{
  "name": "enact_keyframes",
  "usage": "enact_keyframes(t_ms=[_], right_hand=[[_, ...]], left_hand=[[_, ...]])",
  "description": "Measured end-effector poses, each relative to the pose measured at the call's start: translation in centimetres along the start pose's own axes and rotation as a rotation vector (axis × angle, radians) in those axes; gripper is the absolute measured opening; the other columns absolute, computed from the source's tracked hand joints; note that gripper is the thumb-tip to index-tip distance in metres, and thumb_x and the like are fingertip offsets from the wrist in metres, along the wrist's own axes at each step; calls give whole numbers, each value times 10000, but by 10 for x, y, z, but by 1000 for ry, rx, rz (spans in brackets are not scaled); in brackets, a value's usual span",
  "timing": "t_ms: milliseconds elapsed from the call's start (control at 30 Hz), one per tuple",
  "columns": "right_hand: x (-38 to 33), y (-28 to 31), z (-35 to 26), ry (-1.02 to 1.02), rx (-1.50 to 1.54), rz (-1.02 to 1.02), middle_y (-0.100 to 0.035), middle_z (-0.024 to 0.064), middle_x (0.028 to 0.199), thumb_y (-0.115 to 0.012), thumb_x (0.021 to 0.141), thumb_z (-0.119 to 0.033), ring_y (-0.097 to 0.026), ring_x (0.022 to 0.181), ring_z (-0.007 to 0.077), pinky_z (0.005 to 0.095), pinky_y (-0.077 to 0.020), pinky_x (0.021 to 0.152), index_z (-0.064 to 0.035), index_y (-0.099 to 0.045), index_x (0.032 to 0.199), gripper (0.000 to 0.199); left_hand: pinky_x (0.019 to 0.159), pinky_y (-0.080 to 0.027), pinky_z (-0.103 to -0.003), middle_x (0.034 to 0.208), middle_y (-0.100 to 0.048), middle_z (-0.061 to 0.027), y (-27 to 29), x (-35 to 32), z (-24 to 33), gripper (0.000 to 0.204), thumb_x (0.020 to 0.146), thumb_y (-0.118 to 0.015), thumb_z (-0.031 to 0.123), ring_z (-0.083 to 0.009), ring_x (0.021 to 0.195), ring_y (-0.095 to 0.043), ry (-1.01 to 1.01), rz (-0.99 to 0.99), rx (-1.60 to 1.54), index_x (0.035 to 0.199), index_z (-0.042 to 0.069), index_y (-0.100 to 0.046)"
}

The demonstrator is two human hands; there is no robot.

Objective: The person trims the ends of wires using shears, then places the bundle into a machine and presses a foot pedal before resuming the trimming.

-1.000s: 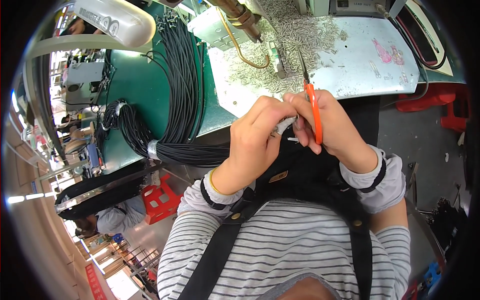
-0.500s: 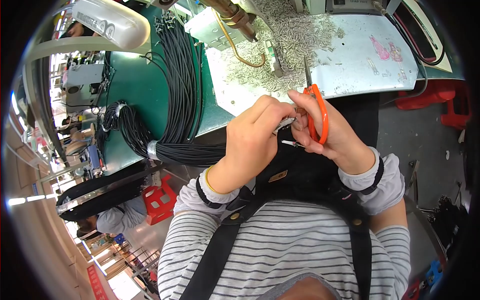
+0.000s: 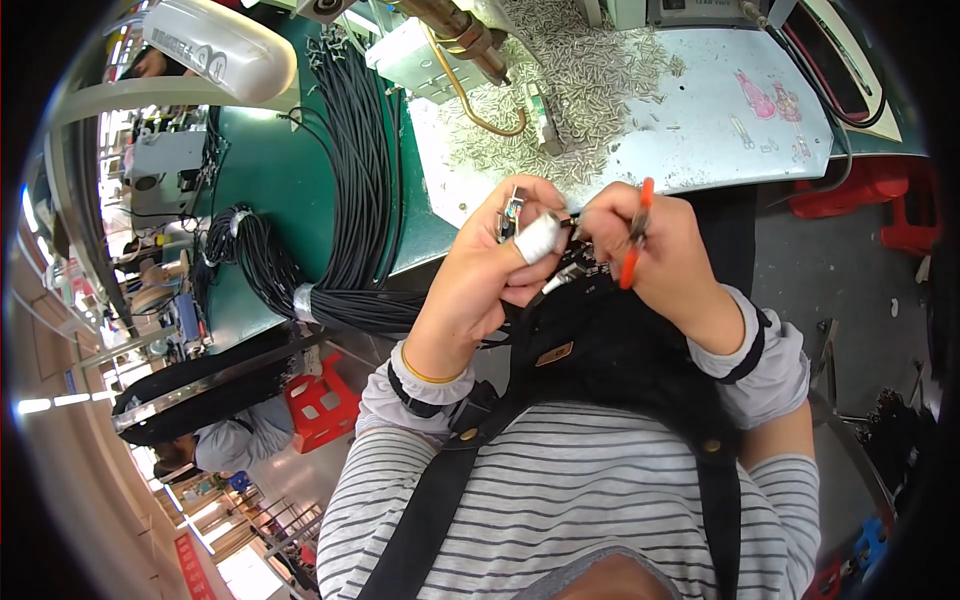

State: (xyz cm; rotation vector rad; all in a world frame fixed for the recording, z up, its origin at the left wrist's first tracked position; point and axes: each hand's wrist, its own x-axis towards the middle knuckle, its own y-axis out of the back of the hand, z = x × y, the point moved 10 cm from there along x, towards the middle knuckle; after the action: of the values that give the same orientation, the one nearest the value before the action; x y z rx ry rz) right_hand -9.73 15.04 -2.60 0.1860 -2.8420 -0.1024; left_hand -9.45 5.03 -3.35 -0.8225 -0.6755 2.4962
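Note:
My left hand (image 3: 480, 275) is closed in front of my chest, its thumb wrapped in white tape (image 3: 540, 240). A small metal cable connector (image 3: 513, 208) sticks up between its fingers. My right hand (image 3: 655, 245) is closed around orange-handled scissors (image 3: 638, 222); the handles show above and below the knuckles, and the blades are mostly hidden. Both hands' fingertips meet at a short dark piece of cable, too small to make out well. Below them, over the black apron (image 3: 600, 350), hangs a white-ended connector (image 3: 565, 278).
Many small metal pins (image 3: 600, 90) lie heaped on the white worktop (image 3: 700, 150) beneath a machine head (image 3: 460, 40). Bundled black cables (image 3: 355, 170) cover part of the green table (image 3: 265, 150) at left. Red stools (image 3: 325, 405) stand on the floor. Another person sits at lower left.
My left hand has turned, bringing its taped thumb and a metal connector into view. My right hand has rolled over, turning the scissors so their blade no longer points up.

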Motion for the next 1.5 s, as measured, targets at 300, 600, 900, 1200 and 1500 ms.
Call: enact_keyframes(t_ms=[300,600,900,1200,1500], right_hand=[[-12,-21,21,-682,531,-133,-439,31,447,-447,885,-330,-370,278,88,196,-268,256,-14,-496,591,434],[4,3,-40,131,-157,83,-460,9,517,-565,799,-158,-461,426,94,242,-330,364,-60,-563,749,109],[0,7,-76,552,-641,38,-518,17,576,-644,638,-64,-486,443,139,245,-346,392,-99,-588,888,259],[-3,4,-62,420,-417,113,-561,76,637,-550,797,-59,-539,481,149,208,-370,417,-28,-540,881,90],[-3,-7,-12,-269,540,66,-598,72,786,-454,878,-97,-607,635,147,184,-448,506,28,-470,939,140]], left_hand=[[423,-295,-146,835,-522,-54,-18,-14,37,228,767,-543,-46,-46,567,-444,-652,56,959,967,37,-471],[384,-235,-152,783,-496,-15,4,-1,3,151,786,-525,-40,-15,493,-376,-190,30,-64,918,30,-506],[369,-203,-146,747,-485,-6,5,-11,11,119,772,-530,-34,3,462,-324,-149,194,188,879,15,-512],[548,-401,-171,774,-538,-14,-12,-27,41,157,731,-585,-48,-55,629,-496,-616,305,920,871,-6,-528],[636,-421,-180,805,-569,-29,-7,-32,46,143,728,-589,-50,-58,726,-518,-570,395,690,859,-14,-545]])
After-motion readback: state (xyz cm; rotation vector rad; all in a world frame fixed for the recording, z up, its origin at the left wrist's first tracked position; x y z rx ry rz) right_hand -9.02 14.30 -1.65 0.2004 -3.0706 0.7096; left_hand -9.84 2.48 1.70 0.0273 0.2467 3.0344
